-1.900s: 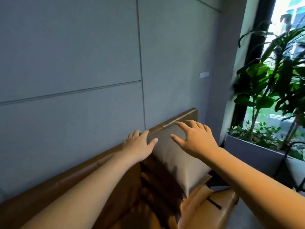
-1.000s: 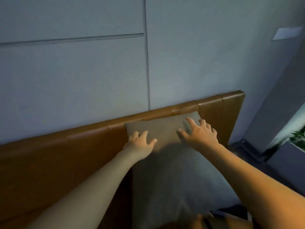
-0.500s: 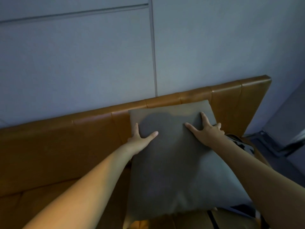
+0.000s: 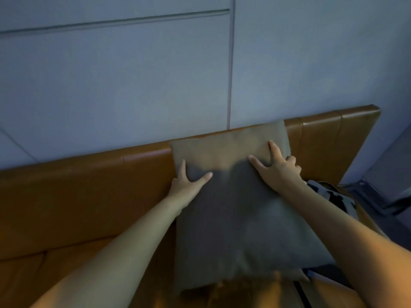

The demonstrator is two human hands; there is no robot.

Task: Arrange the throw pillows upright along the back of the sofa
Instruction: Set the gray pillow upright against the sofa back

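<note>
A grey-beige square throw pillow [image 4: 235, 221] stands upright against the brown leather sofa backrest [image 4: 89, 187], its top edge level with the backrest's top. My left hand [image 4: 185, 185] grips the pillow's upper left edge, thumb across the front. At the upper right edge my right hand [image 4: 279, 171] holds it, index finger and thumb spread on the front and the other fingers curled at the side. Behind my right forearm a black-and-white patterned pillow [image 4: 333, 195] shows partly.
A grey panelled wall [image 4: 133, 85] rises directly behind the sofa. The backrest ends at the right [image 4: 364, 134], with dark floor [image 4: 391, 196] beyond it. The brown seat cushion [image 4: 55, 270] stretches to the left.
The pillow has been lifted slightly, so its top edge now reaches the backrest's top. Both hands stay on its upper corners. The view has swung left, away from the plants.
</note>
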